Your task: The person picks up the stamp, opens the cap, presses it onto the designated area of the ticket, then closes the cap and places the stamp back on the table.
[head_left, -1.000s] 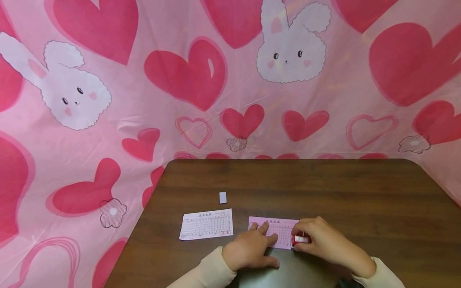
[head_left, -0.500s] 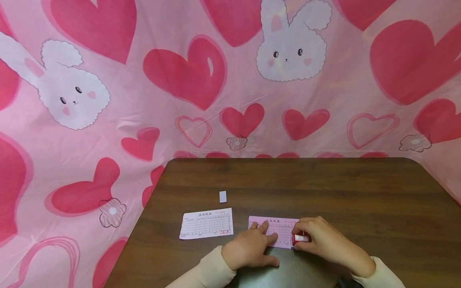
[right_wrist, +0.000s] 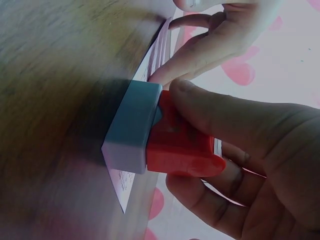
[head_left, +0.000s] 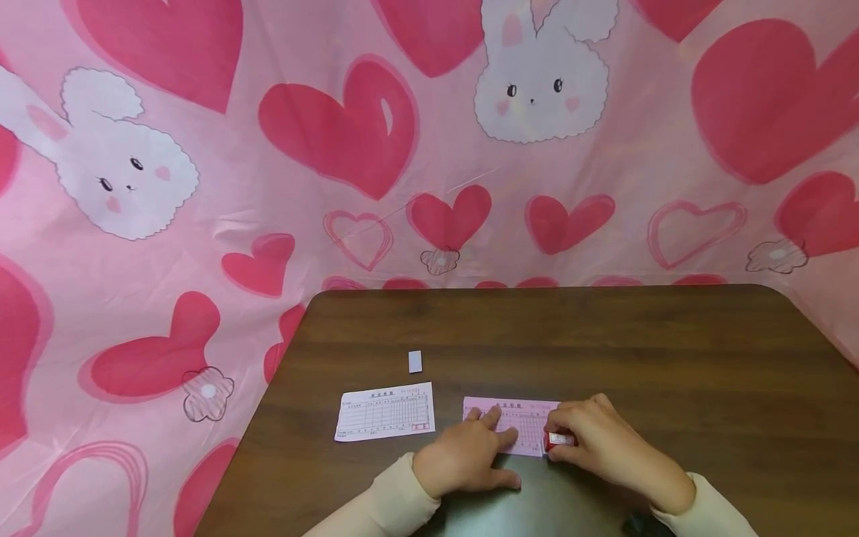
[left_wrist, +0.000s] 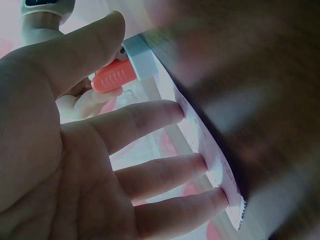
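Note:
A pink receipt slip (head_left: 526,430) with a printed grid lies on the brown table. My left hand (head_left: 464,456) rests on its left part, and in the left wrist view the straight, spread fingertips touch the slip (left_wrist: 187,127). My right hand (head_left: 600,440) grips a red self-inking stamp (right_wrist: 182,142) between thumb and fingers. The stamp's pale grey base (right_wrist: 132,127) stands on the slip near its lower right corner. Whatever is under the base is hidden.
Left of the hands lies a white receipt slip (head_left: 385,412) with a small red stamped mark at its lower right. Behind it is a small white rectangular piece (head_left: 414,362). A pink curtain (head_left: 376,246) with hearts and rabbits hangs behind the table (head_left: 637,335).
The head view has tilted slightly, so the table sits a little higher in it. Both hands, the stamp and the pink slip keep their places relative to each other.

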Demonstrator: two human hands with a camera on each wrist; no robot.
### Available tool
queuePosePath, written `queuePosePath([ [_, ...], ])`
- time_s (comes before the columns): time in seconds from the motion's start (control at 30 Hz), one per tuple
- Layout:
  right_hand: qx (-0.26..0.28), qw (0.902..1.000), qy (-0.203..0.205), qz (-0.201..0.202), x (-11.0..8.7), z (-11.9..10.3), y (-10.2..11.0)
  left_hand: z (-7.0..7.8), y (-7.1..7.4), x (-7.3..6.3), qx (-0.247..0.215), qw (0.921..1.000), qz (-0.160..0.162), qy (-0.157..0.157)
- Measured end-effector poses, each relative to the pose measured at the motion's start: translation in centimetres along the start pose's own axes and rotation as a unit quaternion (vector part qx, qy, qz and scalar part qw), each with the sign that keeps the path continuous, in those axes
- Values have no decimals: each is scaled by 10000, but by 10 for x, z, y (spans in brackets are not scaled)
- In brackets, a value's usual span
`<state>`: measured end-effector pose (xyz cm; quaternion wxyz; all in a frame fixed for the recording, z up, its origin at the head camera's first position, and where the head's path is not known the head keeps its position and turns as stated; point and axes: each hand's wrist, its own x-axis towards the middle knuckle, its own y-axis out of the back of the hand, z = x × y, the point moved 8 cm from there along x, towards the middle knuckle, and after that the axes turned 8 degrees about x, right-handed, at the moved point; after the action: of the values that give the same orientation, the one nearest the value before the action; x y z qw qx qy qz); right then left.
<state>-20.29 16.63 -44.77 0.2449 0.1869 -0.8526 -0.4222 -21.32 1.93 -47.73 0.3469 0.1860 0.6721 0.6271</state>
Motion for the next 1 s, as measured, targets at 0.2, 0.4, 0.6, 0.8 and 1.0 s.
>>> queuePosePath([
  [0.2, 81, 9999, -119, -41, 0, 1, 1, 0, 0, -1, 11, 10000, -33, 14],
  [0.4, 87, 9999, -129, -27, 0, 2, 1, 0, 1, 0, 54, 10000, -8, 8],
  [0.6, 146, 9999, 39, 12, 0, 3, 0, 0, 0, 0, 107, 9999, 13, -5],
  [0.8, 144, 9998, 117, 25, 0, 3, 2, 0, 0, 1, 103, 9999, 26, -30],
  [1.0, 160, 9998, 12, -74, 1, 2, 3, -1, 1, 1, 86, 9999, 61, -12],
])
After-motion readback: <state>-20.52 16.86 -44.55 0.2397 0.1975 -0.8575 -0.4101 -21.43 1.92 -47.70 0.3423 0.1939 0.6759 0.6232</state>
